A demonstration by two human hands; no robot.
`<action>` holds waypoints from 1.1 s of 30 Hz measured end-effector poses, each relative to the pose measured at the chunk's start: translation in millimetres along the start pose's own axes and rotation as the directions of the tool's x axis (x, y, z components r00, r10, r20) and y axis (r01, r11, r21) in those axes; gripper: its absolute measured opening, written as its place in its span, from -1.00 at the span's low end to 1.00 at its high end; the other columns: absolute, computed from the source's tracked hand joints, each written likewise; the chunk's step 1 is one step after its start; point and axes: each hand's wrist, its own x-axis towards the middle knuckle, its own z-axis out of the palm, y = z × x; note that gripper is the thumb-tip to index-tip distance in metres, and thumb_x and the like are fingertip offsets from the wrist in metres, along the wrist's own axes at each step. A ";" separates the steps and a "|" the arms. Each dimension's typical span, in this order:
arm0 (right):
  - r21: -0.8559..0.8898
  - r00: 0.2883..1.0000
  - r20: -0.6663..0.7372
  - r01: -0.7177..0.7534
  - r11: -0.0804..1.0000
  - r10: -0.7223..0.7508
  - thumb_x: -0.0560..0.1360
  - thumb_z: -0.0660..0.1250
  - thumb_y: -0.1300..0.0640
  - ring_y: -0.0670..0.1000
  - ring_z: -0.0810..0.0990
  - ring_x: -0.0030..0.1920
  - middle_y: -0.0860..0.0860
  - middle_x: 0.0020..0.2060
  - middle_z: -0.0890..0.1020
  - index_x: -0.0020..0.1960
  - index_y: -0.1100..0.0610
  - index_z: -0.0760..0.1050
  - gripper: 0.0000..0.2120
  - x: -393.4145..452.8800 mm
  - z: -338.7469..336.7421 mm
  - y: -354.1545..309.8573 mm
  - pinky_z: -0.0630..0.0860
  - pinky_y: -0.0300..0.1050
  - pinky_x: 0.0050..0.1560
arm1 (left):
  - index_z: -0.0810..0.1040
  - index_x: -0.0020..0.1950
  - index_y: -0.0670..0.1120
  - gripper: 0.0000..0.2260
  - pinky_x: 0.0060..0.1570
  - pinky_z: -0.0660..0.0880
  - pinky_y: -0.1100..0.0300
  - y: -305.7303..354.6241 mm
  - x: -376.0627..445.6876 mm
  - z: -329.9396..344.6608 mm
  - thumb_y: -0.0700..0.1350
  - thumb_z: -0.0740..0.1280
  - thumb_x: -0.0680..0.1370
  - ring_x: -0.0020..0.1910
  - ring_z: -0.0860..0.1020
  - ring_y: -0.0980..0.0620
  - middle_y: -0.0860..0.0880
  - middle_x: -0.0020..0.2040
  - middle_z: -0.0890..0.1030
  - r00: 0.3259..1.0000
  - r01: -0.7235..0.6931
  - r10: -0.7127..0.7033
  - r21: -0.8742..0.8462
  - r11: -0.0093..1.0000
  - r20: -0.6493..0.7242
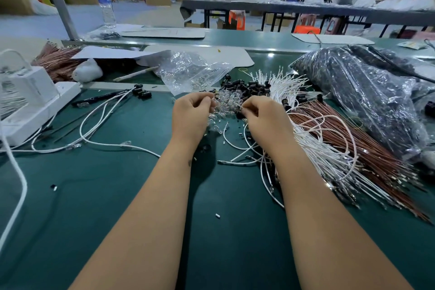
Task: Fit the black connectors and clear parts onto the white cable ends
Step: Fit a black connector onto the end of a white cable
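Warehouse, green bench (117, 195). Both hands over clear parts (227, 101) heap mid-bench. Left hand (191, 114) fingers curled, pinching something small, likely clear part. Right hand (263, 117) pinches white cable (237, 105) end. Black connectors (244, 87) just behind heap; white cables (306, 148) right of it.

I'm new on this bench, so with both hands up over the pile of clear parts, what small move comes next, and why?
Probably bring the two hands together and push the cable end into the clear part. The right hand pinches a white cable end that points toward the left hand, whose curled fingers seem to hold something small, too unclear to name. The pile of clear parts lies just beyond.
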 end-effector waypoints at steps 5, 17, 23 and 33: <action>-0.226 0.982 0.189 0.041 0.973 0.002 0.57 0.25 0.16 0.00 0.52 0.02 -0.05 0.05 0.55 -0.01 0.02 0.60 -0.85 3.4 6.8 0.8 0.46 -0.10 -0.06 | 0.63 -0.07 -0.07 -0.81 -0.17 0.55 0.04 -2.5 -1.6 2.2 -0.25 0.24 0.56 -0.32 0.52 -0.04 0.04 -0.30 0.63 0.999 -0.028 0.023 0.111 0.993 0.043; -0.230 0.989 0.135 -0.026 0.973 0.058 0.54 0.24 0.21 0.09 0.54 0.03 0.06 -0.02 0.63 0.02 0.12 0.62 -0.81 4.8 13.0 -2.3 0.50 -0.05 -0.01 | 0.65 -0.03 -0.04 -0.83 -0.12 0.51 0.12 -6.9 -4.6 6.9 -0.20 0.27 0.54 -0.24 0.54 0.02 -0.03 -0.16 0.66 0.983 -0.090 0.030 0.332 0.939 0.183; 0.102 0.994 -0.110 0.035 0.994 -0.023 0.52 0.34 0.24 -0.08 0.54 -0.16 -0.02 -0.15 0.65 -0.01 0.14 0.64 -0.89 -0.7 7.7 -4.5 0.39 -0.25 -0.18 | 0.55 0.19 -0.12 -0.70 0.01 0.56 0.20 5.2 -7.4 8.9 -0.36 0.21 0.55 -0.07 0.60 0.05 -0.08 0.02 0.64 0.979 -0.078 0.073 0.019 0.997 0.188; 0.682 0.998 0.003 -0.053 0.730 0.070 0.53 0.34 0.33 -0.05 0.67 -0.17 0.03 -0.21 0.68 -0.11 0.09 0.56 -0.84 -5.5 3.1 -18.6 0.60 -0.19 -0.04 | 0.60 0.12 -0.18 -0.82 0.01 0.58 0.19 7.6 -6.1 10.3 -0.31 0.33 0.54 -0.15 0.63 0.04 -0.14 -0.05 0.65 0.969 0.119 -0.033 -0.344 0.931 0.245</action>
